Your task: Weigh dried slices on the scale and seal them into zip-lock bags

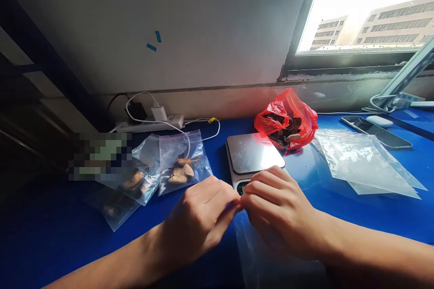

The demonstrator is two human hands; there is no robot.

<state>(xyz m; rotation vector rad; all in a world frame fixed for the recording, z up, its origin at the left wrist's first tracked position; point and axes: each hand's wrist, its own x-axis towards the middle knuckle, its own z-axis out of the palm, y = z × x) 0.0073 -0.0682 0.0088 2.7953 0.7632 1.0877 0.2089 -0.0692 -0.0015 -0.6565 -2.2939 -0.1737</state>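
A clear plastic zip bag (249,253) hangs below my hands, its upper edge pinched between my fingertips. My left hand (206,214) is closed at the bag's top corner, thumb against forefinger. Touching it from the other side, my right hand (280,203) is closed on the same edge and covers much of the bag. Just beyond my fingers is a kitchen scale (254,153) with a bare steel plate; its display is partly hidden. Behind the scale, an open red plastic bag (305,119) holds dark and brown dried pieces, perhaps mushrooms.
On the blue table (217,128), filled zip bags (198,144) with brown pieces lie at the left. Flat clear bags (359,158) are stacked at the right, near a phone (376,132) and white case (379,121). A power strip (169,123) with cables runs along the wall.
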